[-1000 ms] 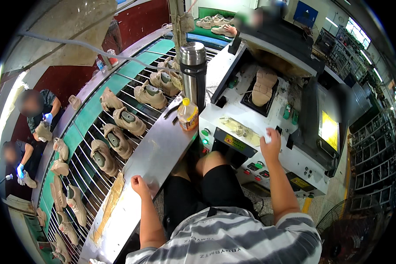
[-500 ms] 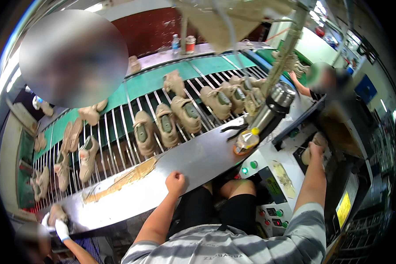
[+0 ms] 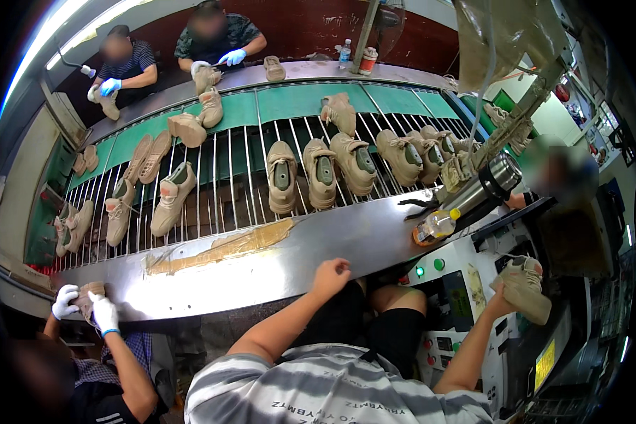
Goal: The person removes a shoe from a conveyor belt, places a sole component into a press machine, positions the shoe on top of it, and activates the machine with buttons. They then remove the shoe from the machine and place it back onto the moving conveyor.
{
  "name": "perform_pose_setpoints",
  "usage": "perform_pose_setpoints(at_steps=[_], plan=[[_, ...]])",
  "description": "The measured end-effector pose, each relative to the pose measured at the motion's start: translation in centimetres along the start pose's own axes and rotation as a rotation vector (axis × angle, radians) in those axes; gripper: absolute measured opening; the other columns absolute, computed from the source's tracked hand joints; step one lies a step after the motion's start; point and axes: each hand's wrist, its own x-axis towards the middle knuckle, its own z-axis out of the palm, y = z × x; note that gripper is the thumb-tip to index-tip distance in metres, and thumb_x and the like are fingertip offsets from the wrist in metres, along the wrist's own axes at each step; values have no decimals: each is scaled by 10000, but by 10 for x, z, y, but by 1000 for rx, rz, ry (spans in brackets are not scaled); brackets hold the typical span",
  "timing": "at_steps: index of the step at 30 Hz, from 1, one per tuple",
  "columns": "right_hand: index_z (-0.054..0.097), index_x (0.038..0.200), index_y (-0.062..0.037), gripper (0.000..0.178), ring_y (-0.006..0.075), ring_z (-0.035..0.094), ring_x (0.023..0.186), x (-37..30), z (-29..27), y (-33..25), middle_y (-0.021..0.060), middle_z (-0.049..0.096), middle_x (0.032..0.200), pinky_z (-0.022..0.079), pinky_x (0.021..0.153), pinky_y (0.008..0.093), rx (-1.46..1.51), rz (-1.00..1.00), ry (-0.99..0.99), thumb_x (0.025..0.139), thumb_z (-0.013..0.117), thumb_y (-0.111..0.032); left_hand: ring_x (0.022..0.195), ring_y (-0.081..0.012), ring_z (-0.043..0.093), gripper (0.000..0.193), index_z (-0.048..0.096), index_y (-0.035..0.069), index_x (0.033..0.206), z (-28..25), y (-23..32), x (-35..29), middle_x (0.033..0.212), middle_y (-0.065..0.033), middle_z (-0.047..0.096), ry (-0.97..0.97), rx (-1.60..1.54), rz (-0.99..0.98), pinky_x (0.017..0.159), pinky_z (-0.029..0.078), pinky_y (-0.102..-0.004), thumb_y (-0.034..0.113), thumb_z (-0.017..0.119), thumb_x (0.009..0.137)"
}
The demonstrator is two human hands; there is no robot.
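**Tan shoe in our rt hand, over the machine**

We've got a tan shoe [image 3: 523, 288] in our right hand [image 3: 500, 302], grip closed round its heel end, toe pointing away to the right. It sits above the white machine [image 3: 473, 311] w/ green buttons [image 3: 429, 268], so it looks held there for loading or lifting off; which one, we can't tell.

Our left hand [image 3: 331, 274] rests on the near edge of the steel tabletop [image 3: 275, 265], fingers curled in, holding nothing; prob. just bracing us as we lean over.

On that tabletop, near the machine: a yellow bottle [image 3: 434, 227] lying on its side, a steel flask [image 3: 487, 185] tilted beside it, dark pliers [image 3: 418, 205] just behind. All within arm's reach. A strip of brown tape [image 3: 226, 247] runs along the steel.

Beyond is the rod conveyor [image 3: 226, 177] w/ more tan shoes [image 3: 318, 169], most sole-down, openings up, spaced apart in a row.

Others at work: gloved hands [image 3: 85, 304] at lower left hold a tan piece; two ppl w/ blue gloves [image 3: 232, 56] across the line handle shoes.
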Motion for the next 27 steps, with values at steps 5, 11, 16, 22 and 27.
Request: perform_pose_setpoints(at_steps=[5, 11, 16, 22, 27], plan=[[585, 1126, 67, 409, 250, 566, 1070, -90, 9, -113, 111, 589, 1152, 449, 942, 369, 689, 497, -550, 746, 663, -61, 1080, -220, 591, 583, 460, 14, 1348, 9, 50, -30, 1225, -135, 604, -460, -710, -8, 974, 447, -373, 218, 695, 855], [472, 1301, 32, 542, 212, 507, 1182, -196, 50, -284, 92, 542, 1264, 373, 1029, 348, 906, 155, -1523, 823, 677, -122, 1067, -252, 610, 695, 478, 5, 1300, -94, 93, 8, 1206, -130, 600, -211, -1095, -6, 944, 490, -384, 288, 781, 741], [564, 1235, -29, 434, 183, 570, 1095, -215, 63, -348, 89, 620, 1155, 425, 987, 329, 936, 150, -1890, 837, 688, -150, 1113, -279, 586, 636, 454, -17, 1312, -197, 45, -31, 1250, -155, 563, 394, -1136, 91, 948, 497, -415, 164, 709, 758], [595, 1192, -24, 397, 183, 626, 944, -252, 95, -261, 114, 658, 1091, 499, 848, 321, 414, 137, -1976, 838, 684, -180, 1092, -258, 582, 678, 471, -16, 1297, -233, -67, -64, 1204, -137, 582, 815, -348, -38, 957, 460, -374, 80, 780, 701], [608, 1162, -14, 366, 181, 629, 890, -254, 101, -205, 116, 662, 1020, 506, 810, 312, 253, 184, -1843, 836, 673, -166, 1164, -269, 531, 785, 450, 12, 1329, -212, -84, 1, 1260, -158, 536, 883, -25, 5, 999, 410, -367, 160, 827, 657]])
